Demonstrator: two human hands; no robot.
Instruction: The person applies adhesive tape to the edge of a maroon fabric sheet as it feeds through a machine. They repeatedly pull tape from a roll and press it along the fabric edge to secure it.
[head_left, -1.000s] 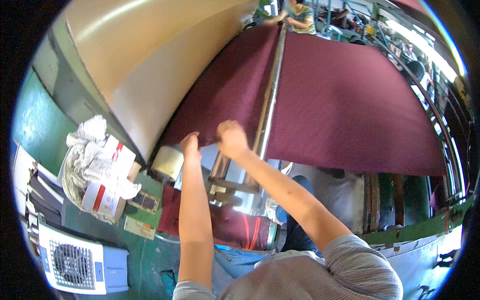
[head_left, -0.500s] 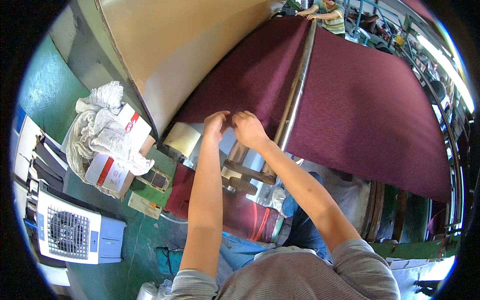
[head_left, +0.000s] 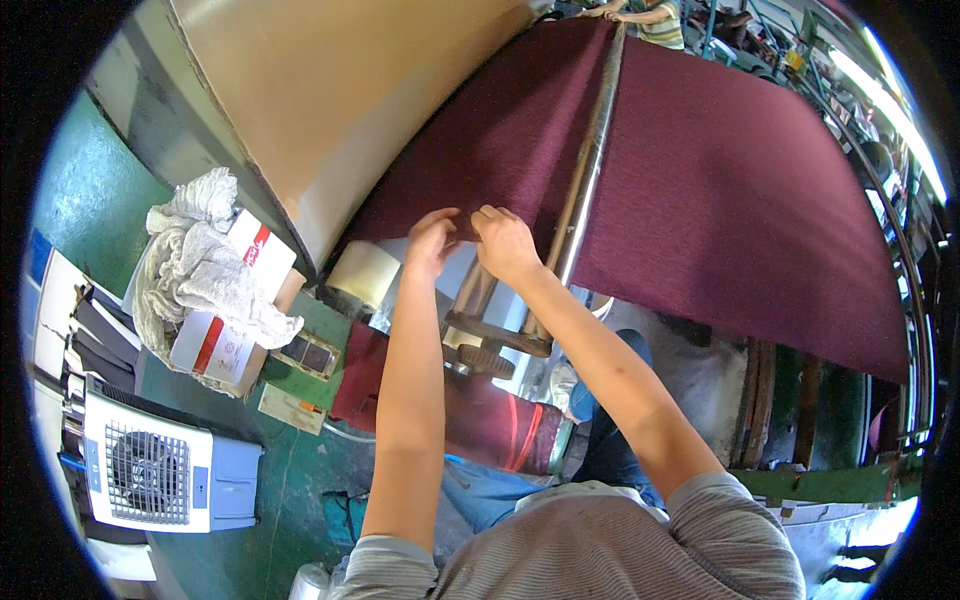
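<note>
At the near edge of the dark red cloth (head_left: 520,150), beside the metal roller (head_left: 590,170): left hand (head_left: 432,240) and right hand (head_left: 505,243) close together, fingers pinched on cloth.

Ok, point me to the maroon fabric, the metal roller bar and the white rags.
maroon fabric (head_left: 720,190), head view, on the wide flat stretch right of the bar.
metal roller bar (head_left: 592,150), head view, mid-length of the shiny tube.
white rags (head_left: 200,262), head view, on the crumpled heap atop the box.
</note>
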